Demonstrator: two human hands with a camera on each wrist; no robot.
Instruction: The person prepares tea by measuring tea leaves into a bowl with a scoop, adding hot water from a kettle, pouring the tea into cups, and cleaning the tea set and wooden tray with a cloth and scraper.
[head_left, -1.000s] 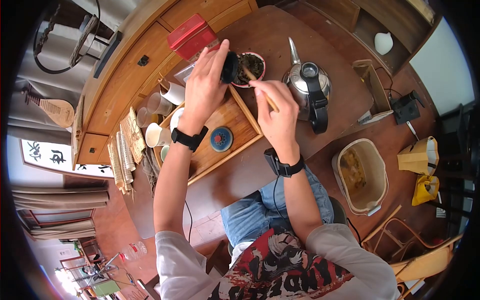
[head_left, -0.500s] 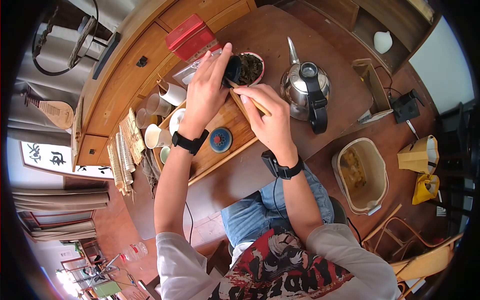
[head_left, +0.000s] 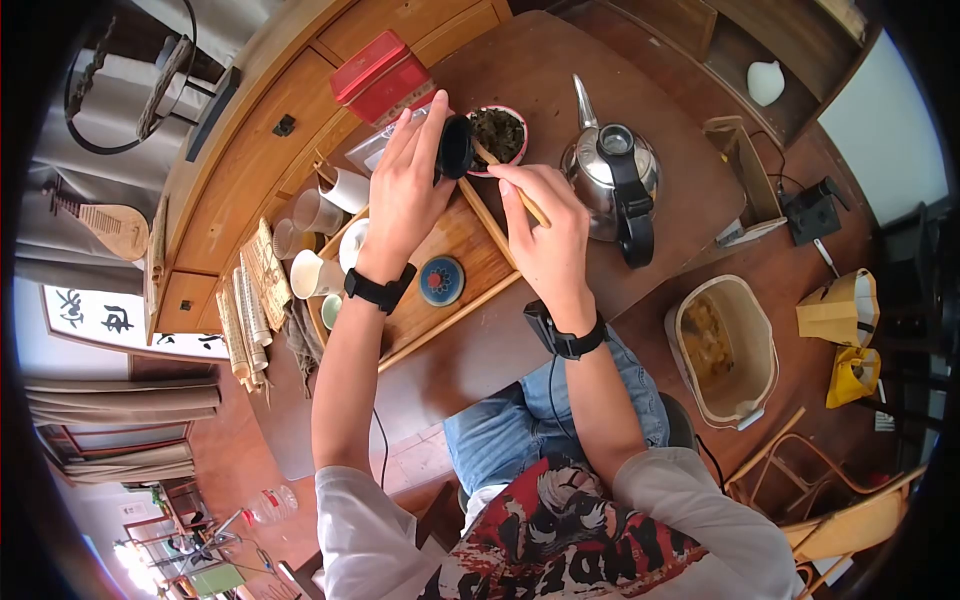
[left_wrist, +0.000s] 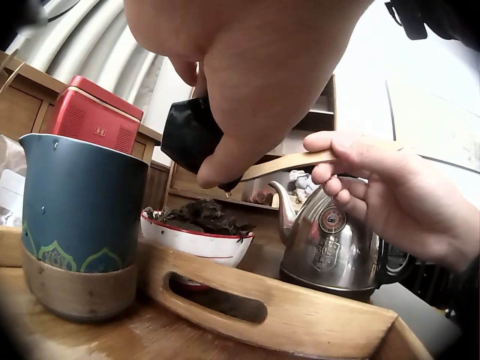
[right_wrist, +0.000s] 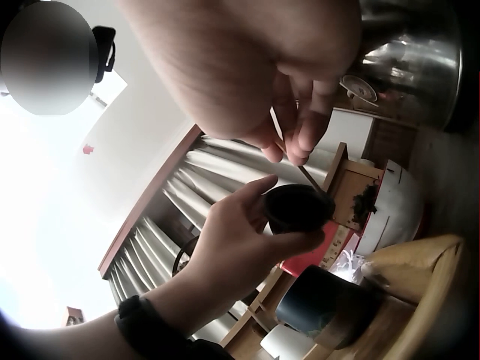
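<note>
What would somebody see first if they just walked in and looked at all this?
Probably the big shiny kettle, standing near the right hand, and the bright red box beyond the left hand. Then maybe the middle, where the left hand holds a black cup and the right hand holds a wooden stick, right by a white bowl heaped with dark leaves.
</note>
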